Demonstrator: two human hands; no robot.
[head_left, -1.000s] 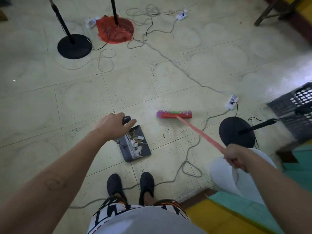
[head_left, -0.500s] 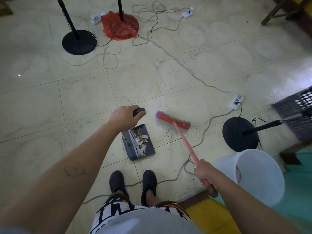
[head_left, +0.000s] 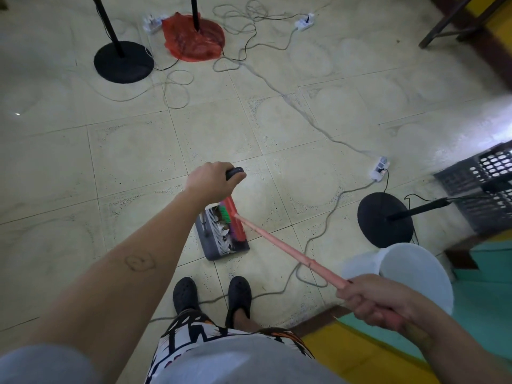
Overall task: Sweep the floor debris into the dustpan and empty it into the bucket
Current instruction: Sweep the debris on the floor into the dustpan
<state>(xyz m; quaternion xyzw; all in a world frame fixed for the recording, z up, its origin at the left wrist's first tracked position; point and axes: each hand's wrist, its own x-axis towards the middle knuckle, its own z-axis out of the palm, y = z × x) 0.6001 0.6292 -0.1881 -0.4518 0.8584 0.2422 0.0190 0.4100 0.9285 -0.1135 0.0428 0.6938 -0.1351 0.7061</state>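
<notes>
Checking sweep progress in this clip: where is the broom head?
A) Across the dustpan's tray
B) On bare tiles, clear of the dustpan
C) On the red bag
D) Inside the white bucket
A: the broom head lies across the dustpan, which the left hand holds by its handle, while the right hand grips the broomstick.
</notes>
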